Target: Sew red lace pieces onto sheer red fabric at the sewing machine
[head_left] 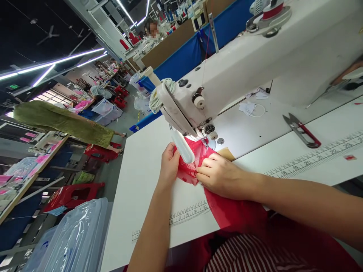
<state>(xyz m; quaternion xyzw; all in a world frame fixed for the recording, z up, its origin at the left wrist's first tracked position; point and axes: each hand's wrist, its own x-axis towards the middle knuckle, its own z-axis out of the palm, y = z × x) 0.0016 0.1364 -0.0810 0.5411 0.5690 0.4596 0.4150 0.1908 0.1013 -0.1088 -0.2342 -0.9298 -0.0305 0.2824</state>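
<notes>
A red fabric piece point(227, 211) lies on the white sewing table point(141, 177) and runs under the needle of a white sewing machine point(255, 56). My left hand point(169, 166) pinches the cloth's left edge just before the needle, its fingers closed on the fabric. My right hand point(218, 175) lies on the cloth right of the needle, fingers curled and pressing it to the table. The needle area is partly hidden behind the machine's white lamp point(183, 146).
Red-handled thread snips point(303, 130) lie on the table to the right, near a printed ruler point(320, 155). A clear plastic bin point(73, 238) stands left of the table. Red stools point(73, 192) and a person in green point(65, 122) are in the aisle.
</notes>
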